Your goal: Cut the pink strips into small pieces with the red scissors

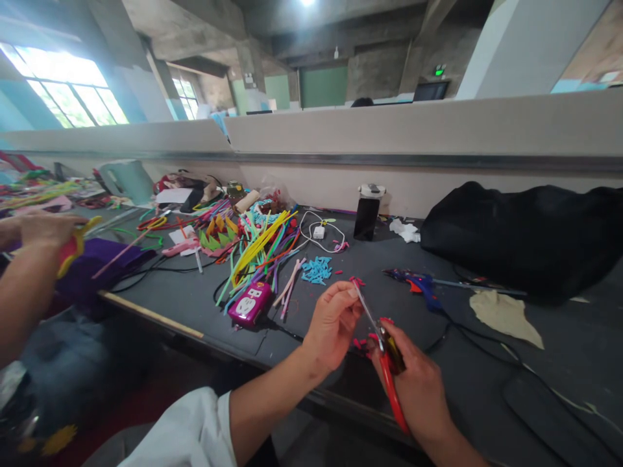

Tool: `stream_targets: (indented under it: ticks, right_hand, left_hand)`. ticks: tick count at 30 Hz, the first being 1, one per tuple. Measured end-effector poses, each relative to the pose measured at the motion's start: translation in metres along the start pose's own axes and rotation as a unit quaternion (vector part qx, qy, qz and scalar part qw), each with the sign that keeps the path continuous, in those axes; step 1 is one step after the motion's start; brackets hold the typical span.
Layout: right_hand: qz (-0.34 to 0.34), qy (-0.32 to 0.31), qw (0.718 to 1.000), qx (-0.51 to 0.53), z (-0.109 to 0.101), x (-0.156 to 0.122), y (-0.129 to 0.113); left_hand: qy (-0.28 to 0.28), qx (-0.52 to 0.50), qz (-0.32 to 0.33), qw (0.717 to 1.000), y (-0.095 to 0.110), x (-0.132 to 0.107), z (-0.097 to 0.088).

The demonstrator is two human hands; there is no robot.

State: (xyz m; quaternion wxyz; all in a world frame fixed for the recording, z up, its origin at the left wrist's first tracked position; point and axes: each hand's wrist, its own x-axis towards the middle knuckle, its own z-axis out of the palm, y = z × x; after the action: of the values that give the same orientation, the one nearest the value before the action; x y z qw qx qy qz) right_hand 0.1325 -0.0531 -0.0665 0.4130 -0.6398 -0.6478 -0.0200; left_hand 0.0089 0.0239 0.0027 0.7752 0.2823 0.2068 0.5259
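Observation:
My right hand (pixel 421 383) is wrapped round a pair of scissors (pixel 389 383) with red handles, its blades pointing up and away from me. Close by the blade tips, my left hand (pixel 335 324) is closed in a pinch; what lies between thumb and finger is too small to make out. Short pink-red pieces (pixel 360 344) lie on the dark table below and behind the hands. Just left of them sits a pile of short blue pieces (pixel 316 270). A few pale pink and purple fuzzy sticks (pixel 288 292) lie beside that pile.
A purple power socket (pixel 250 303) and a bundle of coloured pipe cleaners (pixel 260 250) are on the left. Rightward lie a blue glue gun (pixel 423 288) with its cable and a black bag (pixel 520 240). A phone (pixel 366 218) leans at the back. Another person's hand (pixel 48 233) holds yellow-handled scissors.

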Motion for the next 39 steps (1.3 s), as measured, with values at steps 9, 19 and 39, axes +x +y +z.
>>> stream_targets:
  ticks: [9, 19, 39]
  right_hand:
    - [0.008, -0.011, 1.0, 0.012, -0.001, 0.0, 0.0]
    - [-0.003, -0.007, 1.0, 0.015, 0.001, -0.003, 0.002]
    - [0.055, 0.036, 0.995, 0.078, -0.037, 0.029, -0.003]
  left_hand:
    - [0.004, 0.023, 0.012, 1.0, 0.002, 0.0, 0.0]
    - [0.0, 0.0, 0.01, 1.0, 0.0, -0.001, 0.0]
    - [-0.088, 0.166, -0.178, 0.966, -0.013, 0.0, -0.009]
